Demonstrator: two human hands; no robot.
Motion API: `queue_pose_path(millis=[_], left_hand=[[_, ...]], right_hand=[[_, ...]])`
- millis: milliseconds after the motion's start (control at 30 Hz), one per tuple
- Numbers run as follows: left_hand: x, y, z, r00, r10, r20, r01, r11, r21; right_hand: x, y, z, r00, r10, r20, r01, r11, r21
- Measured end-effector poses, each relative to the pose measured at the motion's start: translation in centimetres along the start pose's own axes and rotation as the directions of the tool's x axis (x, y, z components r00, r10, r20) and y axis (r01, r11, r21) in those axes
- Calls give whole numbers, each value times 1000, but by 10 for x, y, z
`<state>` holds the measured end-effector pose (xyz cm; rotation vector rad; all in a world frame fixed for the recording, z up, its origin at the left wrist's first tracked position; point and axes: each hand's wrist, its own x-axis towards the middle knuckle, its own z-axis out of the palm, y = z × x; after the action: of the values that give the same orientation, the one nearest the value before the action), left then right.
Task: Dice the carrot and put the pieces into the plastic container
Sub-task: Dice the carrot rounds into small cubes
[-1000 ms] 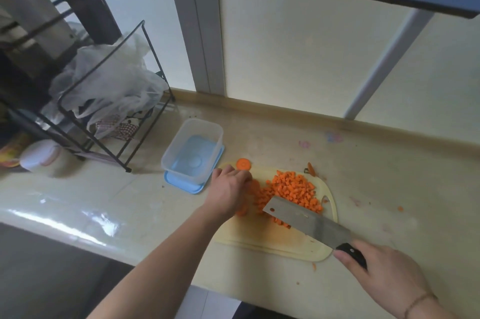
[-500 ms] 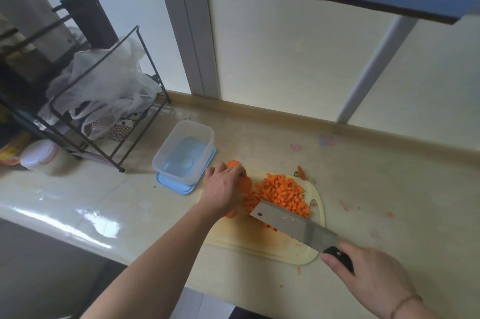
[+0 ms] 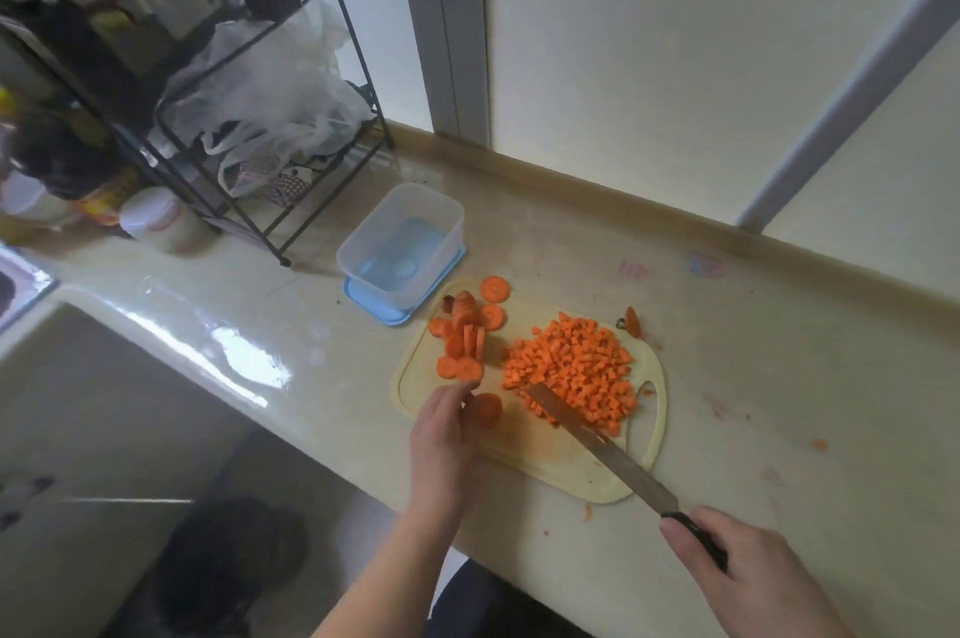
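Note:
A pale yellow cutting board (image 3: 566, 468) lies on the counter. A heap of diced carrot (image 3: 574, 369) covers its right half, and several round carrot slices (image 3: 462, 336) lie at its far left corner. My left hand (image 3: 441, 434) pinches a few carrot slices (image 3: 485, 409) near the board's front left. My right hand (image 3: 748, 580) grips the black handle of a cleaver (image 3: 597, 442), whose blade tip touches the front of the diced heap. The clear plastic container (image 3: 402, 247) stands empty on its blue lid, just beyond the board's left corner.
A black wire rack (image 3: 270, 128) holding plastic bags stands at the back left, with a white jar (image 3: 156, 221) beside it. Small carrot scraps (image 3: 819, 444) dot the counter to the right. The counter's front edge runs just under my arms.
My left hand has drawn back from the pile of slices toward the board's front, taking a few slices with it. The cleaver has turned edge-up and shifted slightly. The camera has tilted down.

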<state>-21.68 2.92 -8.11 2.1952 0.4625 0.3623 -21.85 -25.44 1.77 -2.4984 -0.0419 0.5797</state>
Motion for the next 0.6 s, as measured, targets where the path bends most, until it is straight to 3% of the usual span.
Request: queue_pose_path(millis=[100, 233, 300, 400, 600], left_hand=[[-16, -10, 11, 966, 237, 104, -241, 970, 27], [-43, -21, 26, 847, 518, 124, -531, 839, 119], [-54, -22, 31, 862, 503, 59, -506, 848, 161], [-54, -15, 34, 930, 361, -68, -346, 924, 164], [-40, -23, 49, 927, 366, 85, -376, 900, 220]], right_hand=[[7, 8, 1, 999, -17, 45, 16, 1000, 7], [16, 18, 0, 994, -59, 90, 54, 997, 56], [23, 22, 1, 990, -67, 123, 58, 995, 77], [36, 22, 1, 969, -112, 219, 94, 991, 93], [55, 11, 2, 941, -166, 293, 141, 984, 105]])
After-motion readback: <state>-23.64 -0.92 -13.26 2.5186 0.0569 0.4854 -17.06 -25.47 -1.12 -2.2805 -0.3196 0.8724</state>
